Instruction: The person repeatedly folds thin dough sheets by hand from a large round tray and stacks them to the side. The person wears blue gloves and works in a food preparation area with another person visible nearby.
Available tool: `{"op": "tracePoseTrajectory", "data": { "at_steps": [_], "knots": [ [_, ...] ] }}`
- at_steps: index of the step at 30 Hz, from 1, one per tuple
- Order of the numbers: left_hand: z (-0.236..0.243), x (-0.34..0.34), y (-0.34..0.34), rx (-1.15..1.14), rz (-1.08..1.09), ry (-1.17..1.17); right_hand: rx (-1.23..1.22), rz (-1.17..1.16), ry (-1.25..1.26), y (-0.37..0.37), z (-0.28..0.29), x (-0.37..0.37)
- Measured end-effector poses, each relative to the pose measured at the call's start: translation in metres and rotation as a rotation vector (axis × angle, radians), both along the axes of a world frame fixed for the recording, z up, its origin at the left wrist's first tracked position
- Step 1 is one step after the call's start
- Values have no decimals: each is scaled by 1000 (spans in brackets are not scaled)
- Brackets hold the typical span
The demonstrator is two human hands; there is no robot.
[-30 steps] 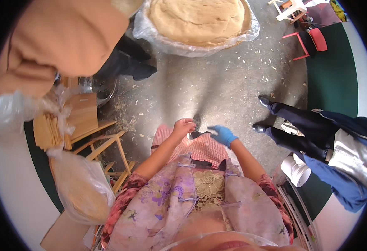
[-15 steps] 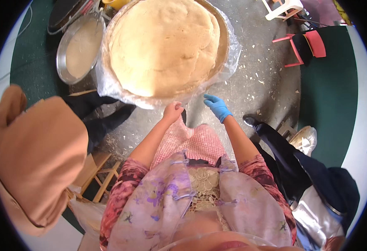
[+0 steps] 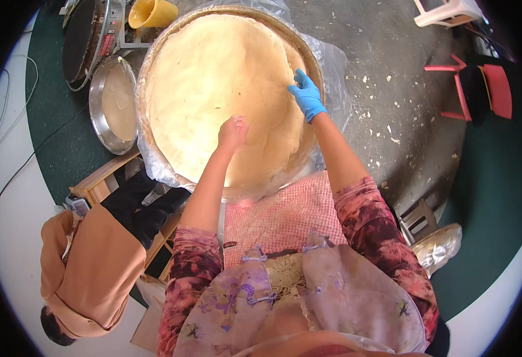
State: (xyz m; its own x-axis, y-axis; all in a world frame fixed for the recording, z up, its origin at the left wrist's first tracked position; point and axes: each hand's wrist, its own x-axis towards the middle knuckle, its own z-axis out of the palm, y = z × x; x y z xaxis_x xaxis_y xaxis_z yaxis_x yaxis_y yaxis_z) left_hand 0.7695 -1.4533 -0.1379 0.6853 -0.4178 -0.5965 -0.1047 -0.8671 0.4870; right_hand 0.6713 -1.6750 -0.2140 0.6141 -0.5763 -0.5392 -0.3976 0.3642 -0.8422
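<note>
A tall round pile of thin tan flatbreads (image 3: 195, 77) fills a wide basket (image 3: 141, 77) lined with clear plastic (image 3: 336, 71). Over the pile's near middle is my left hand (image 3: 233, 132), bare, its fingers curled in; what they may hold is hidden. My right hand (image 3: 307, 97), in a blue glove, is over the pile's right edge with thumb and fingers apart and nothing seen between them. Whether either hand touches the top sheet I cannot tell. A pink checked cloth (image 3: 284, 208) lies across my lap, below the basket.
Left of the basket stands a metal basin (image 3: 97, 101) of pale batter, beyond it a dark round griddle (image 3: 82, 41) and a yellow bucket (image 3: 152, 13). A person in a tan coat (image 3: 97, 262) is at left. A red chair (image 3: 499, 89) and white stool (image 3: 448, 12) stand at right.
Both my hands have moved from the basket's near edge forward over the flatbreads. The basket appears nearer to me. The person in dark clothes at right is mostly out of view.
</note>
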Motion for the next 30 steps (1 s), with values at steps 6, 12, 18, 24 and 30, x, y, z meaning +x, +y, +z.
{"op": "tracePoseTrajectory", "data": {
  "at_steps": [6,12,18,24,30],
  "knots": [
    [-19,31,-97,-50,54,-102,88,113,75,-36,-31,40],
    [-27,76,-172,2,-599,-449,373,179,75,-46,-33,59],
    [-39,111,-232,222,-1473,-561,252,486,208,-55,-17,68],
    [-58,110,-259,521,-1878,-426,344,402,87,-48,6,58],
    [-73,112,-251,253,-1850,-481,470,147,6,-67,0,10]
  ]
}}
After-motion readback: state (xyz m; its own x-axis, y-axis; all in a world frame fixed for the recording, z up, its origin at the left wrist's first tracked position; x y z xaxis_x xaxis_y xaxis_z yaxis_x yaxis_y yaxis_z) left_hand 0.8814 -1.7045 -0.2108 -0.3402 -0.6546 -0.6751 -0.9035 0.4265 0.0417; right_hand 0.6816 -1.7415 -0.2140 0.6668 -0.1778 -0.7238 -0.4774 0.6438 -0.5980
